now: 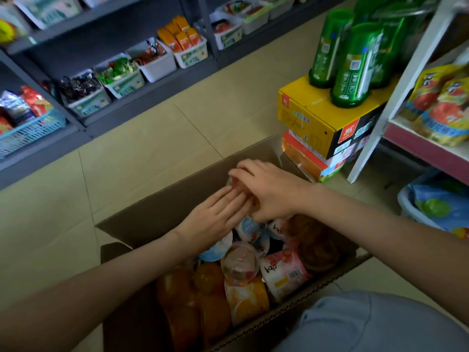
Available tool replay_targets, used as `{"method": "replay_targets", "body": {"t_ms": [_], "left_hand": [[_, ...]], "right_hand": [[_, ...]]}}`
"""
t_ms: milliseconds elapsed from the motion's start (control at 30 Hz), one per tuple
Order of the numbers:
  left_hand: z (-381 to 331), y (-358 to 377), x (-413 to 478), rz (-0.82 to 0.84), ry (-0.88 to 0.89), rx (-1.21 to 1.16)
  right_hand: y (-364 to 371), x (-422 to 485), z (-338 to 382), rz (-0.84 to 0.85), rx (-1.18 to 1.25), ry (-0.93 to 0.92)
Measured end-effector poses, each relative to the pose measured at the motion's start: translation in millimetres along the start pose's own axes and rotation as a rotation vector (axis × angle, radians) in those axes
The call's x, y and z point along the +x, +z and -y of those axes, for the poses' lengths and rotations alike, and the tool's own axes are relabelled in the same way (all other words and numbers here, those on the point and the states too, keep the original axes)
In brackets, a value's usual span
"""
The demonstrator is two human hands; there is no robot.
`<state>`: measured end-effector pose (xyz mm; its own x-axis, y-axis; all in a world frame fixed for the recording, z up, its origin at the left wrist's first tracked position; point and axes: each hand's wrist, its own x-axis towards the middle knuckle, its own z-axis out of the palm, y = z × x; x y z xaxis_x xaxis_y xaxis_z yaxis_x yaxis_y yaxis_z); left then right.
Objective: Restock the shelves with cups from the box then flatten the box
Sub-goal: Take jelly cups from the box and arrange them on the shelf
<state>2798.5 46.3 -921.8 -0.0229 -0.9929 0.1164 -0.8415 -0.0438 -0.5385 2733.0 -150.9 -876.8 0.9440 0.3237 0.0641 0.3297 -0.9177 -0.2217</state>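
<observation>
Over the open cardboard box (162,199) of cups (281,273), the right hand (270,191) curls around a reddish cup (235,184) while the left hand (214,215) lays straight fingers against it.

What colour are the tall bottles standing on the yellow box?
The bottles are green; the head view shows them best.

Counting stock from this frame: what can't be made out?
Head view:
Cup in the right hand's grip: mostly covered by it and the left hand.
Lower cups in the box: buried under the top layer.
Box's near end: cut by the bottom edge.
Shelf tub labels: too small, blurred.
</observation>
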Motion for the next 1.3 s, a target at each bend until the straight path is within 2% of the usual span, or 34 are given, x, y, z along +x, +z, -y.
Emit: {"method": "replay_targets", "body": {"t_ms": [100,167,267,367,500,600,667,800,933,1100,1200,1300], "left_hand": [[22,3,14,-0.128,-0.104,0.039],[36,-1,33,-0.286,-0.151,0.05],[52,-15,73,-0.516,-0.176,-0.006],[64,-37,116,-0.654,-0.145,-0.086],[69,-63,164,-0.637,-0.168,-0.219],[75,-90,196,-0.602,-0.288,-0.413],[77,-110,219,-0.618,-0.305,-0.472],[75,-148,259,-0.68,-0.26,-0.496],[78,-178,291,-0.713,-0.165,-0.536],[85,-207,326,-0.749,-0.035,-0.576],[78,-215,346,-0.787,-0.067,-0.684],[67,-215,368,-0.757,-0.097,-0.796]], "right_hand": [[-32,3,-6,-0.119,0.063,0.063],[-51,1,-11,-0.166,0.124,0.096],[-76,-8,-20,-0.185,0.268,0.157],[-101,-28,-34,-0.233,0.332,0.232],[-132,-67,-52,-0.331,0.294,0.265],[-149,-100,-65,-0.393,0.114,0.255],[-161,-120,-71,-0.474,-0.054,0.284],[-189,-146,-79,-0.664,-0.291,0.303],[-216,-170,-86,-0.764,-0.458,0.327],[-244,-200,-92,-0.911,-0.529,0.372],[-263,-218,-105,-0.989,-0.53,0.462],[-277,-230,-120,-0.983,-0.575,0.596]]}}
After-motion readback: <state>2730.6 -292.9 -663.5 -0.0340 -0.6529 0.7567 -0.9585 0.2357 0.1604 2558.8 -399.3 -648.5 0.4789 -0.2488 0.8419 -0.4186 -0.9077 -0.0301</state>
